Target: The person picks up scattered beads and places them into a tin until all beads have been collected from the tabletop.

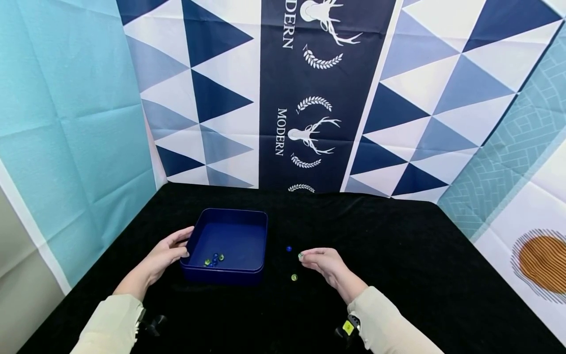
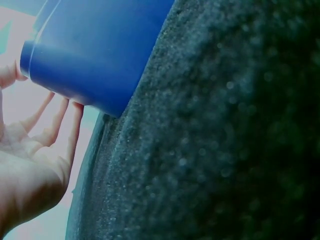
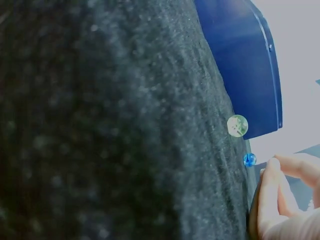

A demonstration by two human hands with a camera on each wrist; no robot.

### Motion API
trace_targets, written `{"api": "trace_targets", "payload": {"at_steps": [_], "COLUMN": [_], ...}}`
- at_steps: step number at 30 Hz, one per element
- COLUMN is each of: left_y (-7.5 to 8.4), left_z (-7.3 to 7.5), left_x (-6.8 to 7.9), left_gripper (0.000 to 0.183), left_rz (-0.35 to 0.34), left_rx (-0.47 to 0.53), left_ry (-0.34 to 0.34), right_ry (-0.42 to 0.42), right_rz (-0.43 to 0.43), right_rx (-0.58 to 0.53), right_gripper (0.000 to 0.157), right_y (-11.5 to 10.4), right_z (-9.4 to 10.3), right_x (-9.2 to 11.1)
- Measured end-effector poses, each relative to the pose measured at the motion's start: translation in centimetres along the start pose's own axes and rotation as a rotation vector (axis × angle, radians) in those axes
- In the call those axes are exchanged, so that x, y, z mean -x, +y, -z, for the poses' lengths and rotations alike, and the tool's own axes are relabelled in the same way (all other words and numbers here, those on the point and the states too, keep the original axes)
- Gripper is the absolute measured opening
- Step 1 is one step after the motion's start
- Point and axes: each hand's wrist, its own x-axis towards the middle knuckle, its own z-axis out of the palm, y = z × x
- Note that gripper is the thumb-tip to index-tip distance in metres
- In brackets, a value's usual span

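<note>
A dark blue square box [image 1: 230,276] stands on the black cloth, with several green and blue marbles [image 1: 215,259] gathered inside at its near left. My left hand [image 1: 167,255] is at the box's left side. In the left wrist view its extended fingers [image 2: 75,125] touch the outer wall below the rim. Right of the box, my right hand [image 1: 325,265] pinches a pale greenish glass marble [image 1: 300,256] between thumb and fingertips. That marble is hidden in the right wrist view. On the cloth nearby lie a blue marble [image 1: 289,249] and a yellow-green marble [image 1: 294,278].
Black cloth [image 1: 376,236] covers the table. Behind it hangs a patterned fabric [image 1: 305,98] with triangles and deer heads; a light blue curtain [image 1: 79,108] hangs at the left. Both forearms wear pale sleeves [image 1: 110,322] and dark wrist-worn devices [image 1: 349,328].
</note>
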Motion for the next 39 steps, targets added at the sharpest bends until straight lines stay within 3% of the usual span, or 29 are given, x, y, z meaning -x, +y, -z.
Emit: {"api": "trace_targets", "payload": {"at_steps": [25, 39], "left_y": [-0.1, 0.0], "left_z": [0.1, 0.1], "left_x": [-0.2, -0.1], "left_gripper": [0.073, 0.073], "left_rz": [0.005, 0.009], "left_rx": [0.000, -0.006], "left_ry": [0.001, 0.000], "right_ry": [0.025, 0.009], "right_rz": [0.027, 0.018], "right_rx": [-0.160, -0.142], "right_gripper": [0.021, 0.022], "right_y": [-1.9, -3.4], "right_z": [-2.9, -5.6], "right_x": [-1.4, -1.7]}}
